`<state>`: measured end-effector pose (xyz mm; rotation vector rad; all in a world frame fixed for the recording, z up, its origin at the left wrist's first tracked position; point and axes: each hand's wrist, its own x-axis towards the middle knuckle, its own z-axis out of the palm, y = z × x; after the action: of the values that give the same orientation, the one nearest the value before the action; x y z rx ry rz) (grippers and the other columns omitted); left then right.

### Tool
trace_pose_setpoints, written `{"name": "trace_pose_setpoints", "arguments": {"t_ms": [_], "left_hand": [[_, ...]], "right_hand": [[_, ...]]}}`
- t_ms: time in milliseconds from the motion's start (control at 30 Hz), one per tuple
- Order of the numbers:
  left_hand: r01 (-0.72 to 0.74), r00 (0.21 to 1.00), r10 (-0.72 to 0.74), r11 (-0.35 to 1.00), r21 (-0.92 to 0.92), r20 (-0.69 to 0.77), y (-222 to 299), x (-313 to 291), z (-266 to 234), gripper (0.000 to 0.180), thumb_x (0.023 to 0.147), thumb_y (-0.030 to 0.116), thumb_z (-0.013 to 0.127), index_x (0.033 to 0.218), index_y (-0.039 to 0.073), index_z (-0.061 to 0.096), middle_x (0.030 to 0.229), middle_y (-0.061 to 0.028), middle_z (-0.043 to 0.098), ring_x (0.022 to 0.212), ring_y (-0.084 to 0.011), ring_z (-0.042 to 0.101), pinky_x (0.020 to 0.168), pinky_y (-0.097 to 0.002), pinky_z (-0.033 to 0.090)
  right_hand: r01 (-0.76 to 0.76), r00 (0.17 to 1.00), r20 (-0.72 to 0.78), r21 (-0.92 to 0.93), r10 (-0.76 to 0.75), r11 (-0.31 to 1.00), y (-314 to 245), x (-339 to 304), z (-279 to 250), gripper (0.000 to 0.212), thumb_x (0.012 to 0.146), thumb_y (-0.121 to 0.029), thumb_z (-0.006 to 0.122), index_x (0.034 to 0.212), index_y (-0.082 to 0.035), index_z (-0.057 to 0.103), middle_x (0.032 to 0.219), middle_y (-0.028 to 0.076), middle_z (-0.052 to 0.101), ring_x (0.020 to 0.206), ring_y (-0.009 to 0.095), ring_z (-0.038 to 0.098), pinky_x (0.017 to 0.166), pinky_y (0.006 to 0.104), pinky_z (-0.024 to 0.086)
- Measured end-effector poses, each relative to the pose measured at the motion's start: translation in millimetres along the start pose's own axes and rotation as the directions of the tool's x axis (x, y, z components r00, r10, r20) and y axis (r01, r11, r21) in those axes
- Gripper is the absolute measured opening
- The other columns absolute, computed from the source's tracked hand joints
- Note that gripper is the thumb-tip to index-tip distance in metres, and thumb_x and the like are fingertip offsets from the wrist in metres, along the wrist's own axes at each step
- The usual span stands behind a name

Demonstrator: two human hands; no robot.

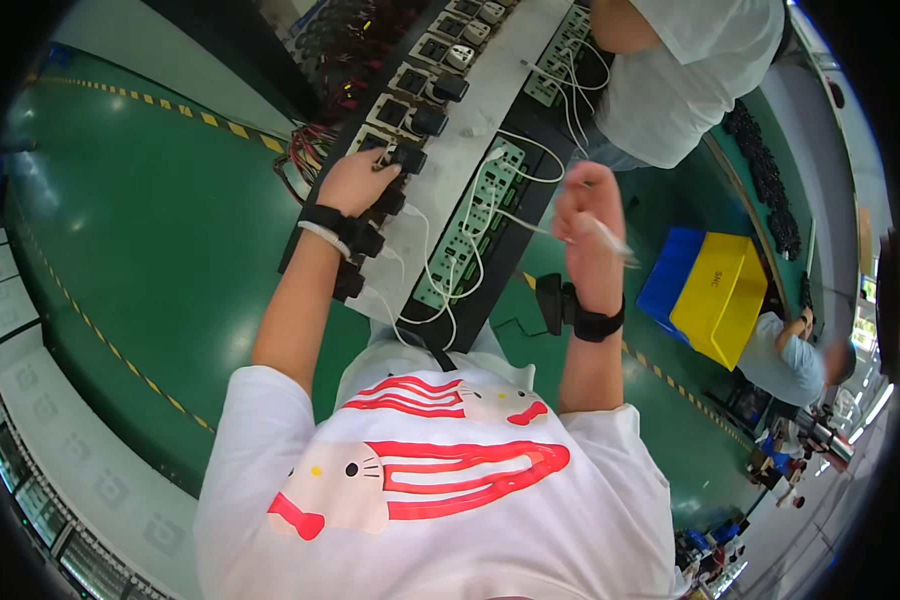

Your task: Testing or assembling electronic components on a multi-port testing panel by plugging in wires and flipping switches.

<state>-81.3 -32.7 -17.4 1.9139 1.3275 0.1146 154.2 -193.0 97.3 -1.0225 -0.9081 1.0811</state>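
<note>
My left hand [358, 183] grips a black power adapter [408, 158] at the row of sockets along the bench's left side. More black adapters [429, 121] sit in that row, both above and below my hand. Raised off the bench's right side, my right hand [590, 205] is closed and somewhat smeared by motion. A white cable [518, 220] runs up to it from the green board, and a blurred white end [613, 242] sticks out past the fingers. Several white cables loop over the long green board [462, 248] with ports, between my hands.
Another person in a white shirt [660, 90] stands at the bench's far right, near a second green board [558, 60]. A yellow bin [722, 295] and a blue bin [668, 270] are on the right. Bundled wires [310, 150] hang at the bench's left edge.
</note>
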Motion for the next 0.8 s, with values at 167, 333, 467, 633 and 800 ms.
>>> {"name": "trace_pose_setpoints", "arguments": {"t_ms": [167, 333, 467, 633, 800], "left_hand": [[-0.082, 0.993, 0.083, 0.996, 0.024, -0.084, 2.1, 37.4, 24.9, 0.044, 0.085, 0.031, 0.065, 0.12, 0.006, 0.061, 0.108, -0.0199, 0.065, 0.1, -0.0344, 0.061, 0.086, -0.038, 0.048], [-0.031, 0.997, 0.028, 0.999, -0.043, -0.07, 2.0, 41.0, 26.0, 0.038, 0.082, 0.026, 0.067, 0.116, 0.008, 0.064, 0.097, -0.0189, 0.066, 0.085, -0.0283, 0.064, 0.077, -0.035, 0.049], [-0.016, 0.995, 0.01, 0.998, -0.062, -0.1, 1.3, 39.5, 26.3, 0.038, 0.081, 0.025, 0.069, 0.115, 0.01, 0.065, 0.088, -0.0179, 0.066, 0.076, -0.0277, 0.063, 0.071, -0.0352, 0.049], [0.002, 0.995, -0.007, 0.999, -0.047, -0.101, 3.2, 40.3, 26.0, 0.037, 0.081, 0.025, 0.068, 0.115, 0.01, 0.065, 0.079, -0.0152, 0.064, 0.069, -0.0256, 0.061, 0.067, -0.0335, 0.048], [0.014, 0.996, -0.02, 0.997, -0.071, -0.091, 7.5, 39.0, 23.2, 0.036, 0.081, 0.024, 0.069, 0.115, 0.011, 0.066, 0.073, -0.0138, 0.061, 0.065, -0.0237, 0.057, 0.064, -0.0335, 0.047]], "right_hand": [[-0.539, 0.842, -0.137, -0.251, 0.521, 0.804, 125.4, 29.6, 7.8, 0.035, 0.097, -0.04, 0.042, 0.089, -0.009, 0.055, 0.063, -0.002, 0.039, 0.053, 0.009, 0.036, 0.048, 0.025, 0.031], [-0.4, 0.912, -0.187, -0.605, 0.365, 0.688, 188.2, 31.6, 18.4, 0.035, 0.098, -0.031, 0.044, 0.082, -0.002, 0.055, 0.067, 0.011, 0.05, 0.06, 0.024, 0.048, 0.057, 0.0364, 0.04], [-0.426, 0.904, -0.286, -0.561, 0.317, 0.71, 199.0, 38.5, 23.4, 0.026, 0.095, -0.022, 0.048, 0.085, 0.001, 0.053, 0.074, 0.02, 0.058, 0.069, 0.039, 0.055, 0.063, 0.0432, 0.042], [-0.372, 0.926, -0.269, -0.549, 0.263, 0.749, 203.1, 41.8, 20.1, 0.026, 0.097, -0.022, 0.047, 0.086, 0.001, 0.053, 0.072, 0.018, 0.057, 0.066, 0.033, 0.054, 0.062, 0.0385, 0.042], [-0.296, 0.955, -0.188, -0.565, 0.229, 0.77, 201.4, 41.1, 14.1, 0.022, 0.094, -0.02, 0.05, 0.087, 0.0, 0.053, 0.071, 0.02, 0.055, 0.065, 0.037, 0.053, 0.06, 0.0406, 0.041]]}}
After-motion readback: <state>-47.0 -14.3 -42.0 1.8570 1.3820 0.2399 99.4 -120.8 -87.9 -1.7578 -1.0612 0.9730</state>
